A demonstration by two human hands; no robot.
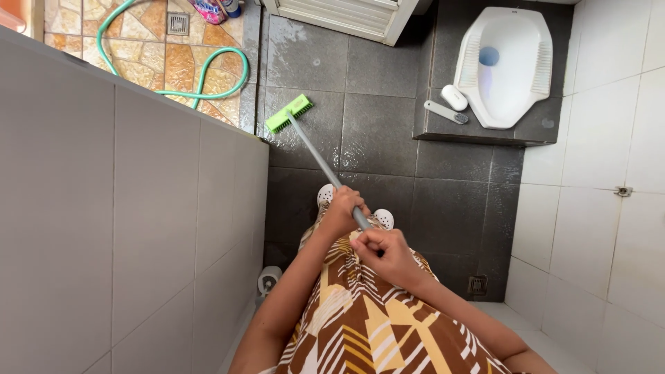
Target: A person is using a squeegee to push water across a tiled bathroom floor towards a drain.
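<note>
A long-handled floor brush has a grey pole and a green bristle head. The head rests on the wet dark floor tiles near the left wall. My left hand grips the pole lower down its length. Just behind it, my right hand closes around the pole's near end. The brush slants from my hands up and to the left. My patterned brown and yellow garment fills the bottom of the view.
A white squat toilet sits on a raised dark step at the upper right, with a small white hand brush beside it. A green hose loops on orange tiles beyond the grey partition wall. A floor drain lies by the right wall.
</note>
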